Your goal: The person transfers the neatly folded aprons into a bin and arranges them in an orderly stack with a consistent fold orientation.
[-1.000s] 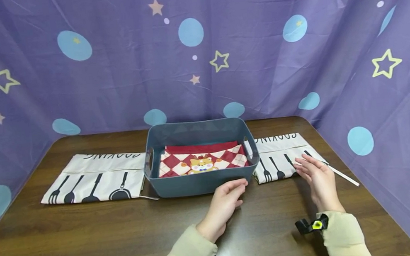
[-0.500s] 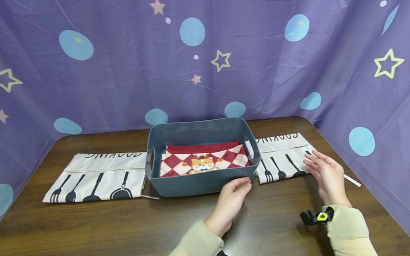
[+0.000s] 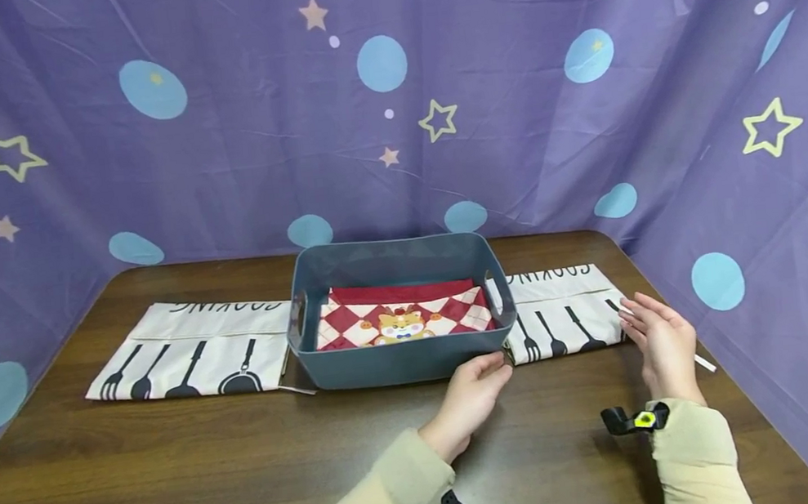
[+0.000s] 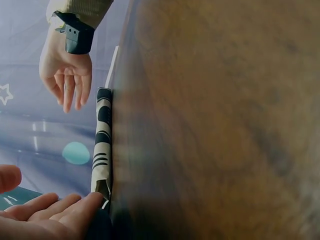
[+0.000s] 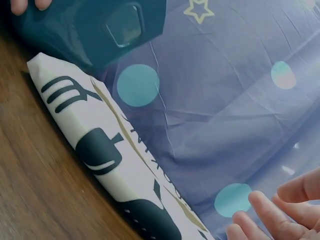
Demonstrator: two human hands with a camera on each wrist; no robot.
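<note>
A dark teal plastic basket (image 3: pixel 401 365) stands mid-table, with a folded red-and-white checked cloth (image 3: pixel 340 318) in it bearing a cartoon animal. My left hand (image 3: pixel 469 397) is at the basket's front right corner, fingers extended and slightly bent. In the left wrist view its fingers (image 4: pixel 55 210) hold nothing; whether they touch the basket I cannot tell. At the right end of a folded white cloth (image 3: pixel 555 320) printed with black utensils is my right hand (image 3: pixel 665 348). Its fingers (image 5: pixel 272 217) are spread and loosely bent with nothing between them.
Left of the basket lies another folded white cloth (image 3: pixel 193 352) with the same print. A white strap (image 3: pixel 706 363) sticks out beyond my right hand. The brown wooden table (image 3: pixel 176 473) meets a purple curtain (image 3: pixel 231 155) at the back and sides.
Both hands have drifted to the right, the right one to the right end of the white cloth, uncovering more of its print. Basket and cloths look unmoved; the view has shifted slightly.
</note>
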